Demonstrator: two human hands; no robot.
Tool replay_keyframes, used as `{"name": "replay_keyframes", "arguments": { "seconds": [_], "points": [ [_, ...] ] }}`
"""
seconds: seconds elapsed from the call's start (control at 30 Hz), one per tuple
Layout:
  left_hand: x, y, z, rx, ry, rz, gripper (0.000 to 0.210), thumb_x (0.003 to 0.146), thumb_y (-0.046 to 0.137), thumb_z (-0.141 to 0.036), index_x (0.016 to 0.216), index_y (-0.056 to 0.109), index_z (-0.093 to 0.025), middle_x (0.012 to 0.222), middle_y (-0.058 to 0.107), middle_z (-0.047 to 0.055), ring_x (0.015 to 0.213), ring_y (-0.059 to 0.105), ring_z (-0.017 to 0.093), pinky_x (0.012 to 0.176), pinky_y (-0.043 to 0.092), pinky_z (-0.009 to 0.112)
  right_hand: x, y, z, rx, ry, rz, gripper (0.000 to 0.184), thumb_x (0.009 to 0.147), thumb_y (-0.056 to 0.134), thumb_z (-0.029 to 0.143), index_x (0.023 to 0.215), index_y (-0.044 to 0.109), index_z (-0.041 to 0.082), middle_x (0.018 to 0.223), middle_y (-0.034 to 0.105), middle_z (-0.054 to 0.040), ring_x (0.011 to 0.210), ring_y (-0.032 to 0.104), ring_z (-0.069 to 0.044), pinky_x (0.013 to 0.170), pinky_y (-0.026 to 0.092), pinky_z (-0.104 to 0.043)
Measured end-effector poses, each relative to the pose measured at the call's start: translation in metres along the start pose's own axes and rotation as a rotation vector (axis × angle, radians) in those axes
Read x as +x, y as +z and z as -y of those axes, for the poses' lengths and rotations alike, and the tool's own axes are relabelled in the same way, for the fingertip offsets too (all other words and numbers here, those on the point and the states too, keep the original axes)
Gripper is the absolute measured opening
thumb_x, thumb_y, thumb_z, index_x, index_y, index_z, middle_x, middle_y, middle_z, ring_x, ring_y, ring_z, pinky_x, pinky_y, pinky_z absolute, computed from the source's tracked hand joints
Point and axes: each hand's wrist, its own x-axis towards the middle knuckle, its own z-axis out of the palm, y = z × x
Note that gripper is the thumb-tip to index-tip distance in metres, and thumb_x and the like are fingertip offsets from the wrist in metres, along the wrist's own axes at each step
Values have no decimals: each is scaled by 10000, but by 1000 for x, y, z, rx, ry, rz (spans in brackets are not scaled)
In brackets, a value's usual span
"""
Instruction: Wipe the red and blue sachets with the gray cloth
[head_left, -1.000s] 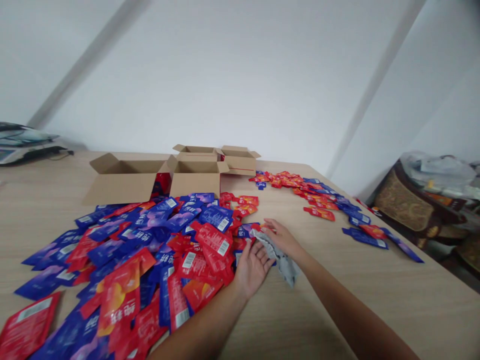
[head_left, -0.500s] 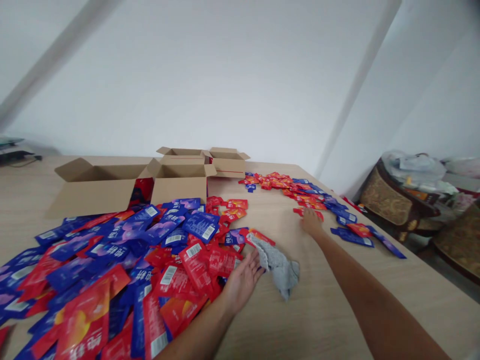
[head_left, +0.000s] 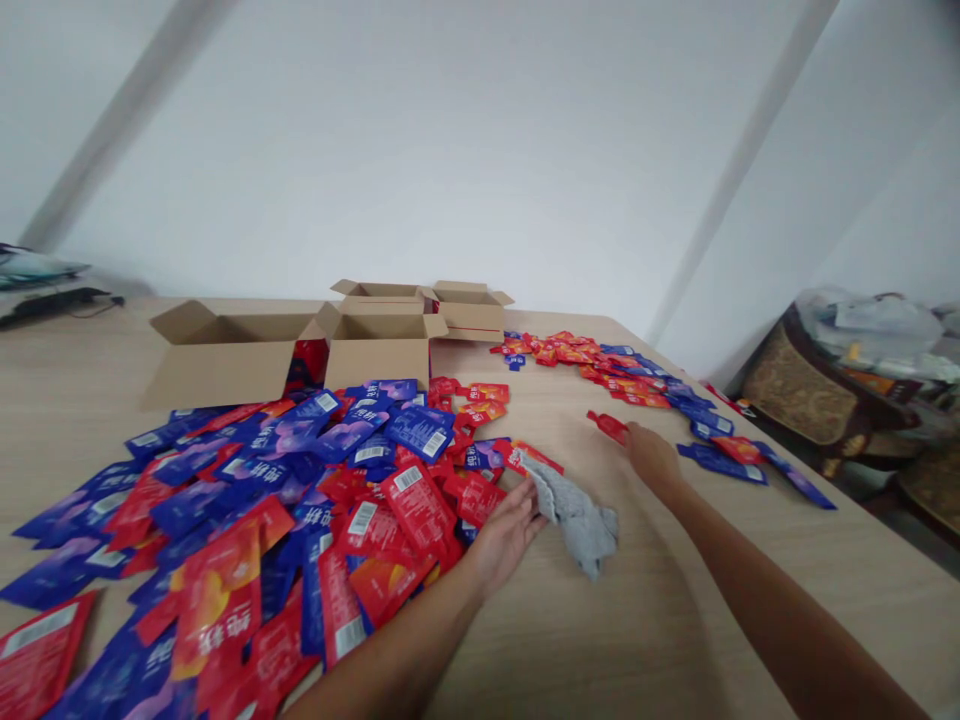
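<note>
My right hand [head_left: 651, 462] has its fingers closed on the end of a small red pouch [head_left: 609, 427] with a narrow neck, just over the table. My left hand [head_left: 511, 530] rests palm partly up with loosely curled, parted fingers. Its fingertips are at the edge of a crumpled grey cloth [head_left: 581, 522]; whether they touch it I cannot tell. A red and orange pouch [head_left: 541, 458] lies partly beneath the cloth. To the left of this hand spreads a big heap of red and blue pouches [head_left: 375, 530], many with white barcode labels.
Open cardboard boxes [head_left: 379, 362] stand behind the heap. A row of small red and blue pouches [head_left: 630, 385] curves along the table's [head_left: 600, 640] right side. Patterned chairs [head_left: 799, 385] with bags on top are at the right. Dark electronics [head_left: 52, 302] sit at far left.
My right hand has drawn back toward me, bringing the red pouch away from the row. My left hand and the cloth keep their places beside each other, while the view has shifted slightly.
</note>
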Motion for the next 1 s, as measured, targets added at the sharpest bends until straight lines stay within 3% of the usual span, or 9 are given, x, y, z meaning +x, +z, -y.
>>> {"name": "replay_keyframes", "arguments": {
  "seconds": [0.1,0.2,0.27,0.37,0.5,0.63,0.77,0.9,1.0],
  "points": [
    [-1,3,-3,-33,14,-12,442,826,589,-237,1260,520,-281,1364,474,37,1173,487,185,997,336,342,-22,-26,27,385,32,26,323,918,321,308,898,600,147,796,654,-86,734,601,-197,657,430,-289],
    [-2,4,-6,-119,2,-1,416,866,539,-302,1279,488,-302,1343,495,36,1148,511,191,975,369,371,-56,-48,66,836,-149,157,370,910,326,397,960,613,169,823,668,-48,755,612,-195,668,471,-300],
    [-3,3,-6,-177,-28,-3,355,879,515,-310,1224,537,-230,1265,560,72,1122,535,205,977,375,389,-80,-55,90,957,-320,239,401,911,334,424,1121,588,196,1009,670,-56,928,611,-203,814,475,-339],
    [-2,1,-4,-217,-64,-44,272,872,512,-242,1093,603,-110,1122,641,126,1056,581,218,995,367,383,-108,-50,108,814,-488,249,466,867,454,419,1296,489,242,1266,567,-72,1156,509,-235,1000,368,-428],
    [0,0,-3,-251,-89,-80,266,878,489,-220,1077,602,-83,1075,663,134,1015,608,228,996,372,396,-124,-24,102,662,-583,191,536,835,489,285,1364,412,244,1360,481,-79,1232,437,-238,1048,319,-454],
    [1,1,-5,-302,-64,-85,293,885,490,-252,1113,590,-97,1145,639,127,1082,582,246,1016,357,409,-121,-10,84,697,-488,85,467,806,367,130,1242,522,192,1207,582,-88,1122,520,-199,1000,384,-414],
    [1,1,-7,-314,-104,-53,342,890,488,-323,1123,593,-96,1154,634,124,1089,577,254,1019,351,409,-120,-33,83,712,-306,-78,365,791,367,138,1096,561,187,1044,624,-70,994,568,-196,921,436,-391],
    [0,-1,-6,-327,-105,-30,366,906,444,-367,1070,621,-92,1028,679,108,967,625,209,975,389,357,-140,-56,122,678,-451,-150,340,805,377,140,1086,564,182,1066,607,-82,1024,545,-196,918,430,-368],
    [-3,-9,-5,-376,-83,-114,349,911,429,-368,943,662,-110,890,702,70,881,642,163,944,404,286,-159,-47,162,528,-619,-163,403,807,418,144,1185,556,178,1265,542,-88,1197,446,-218,1026,328,-400]
  ]
}}
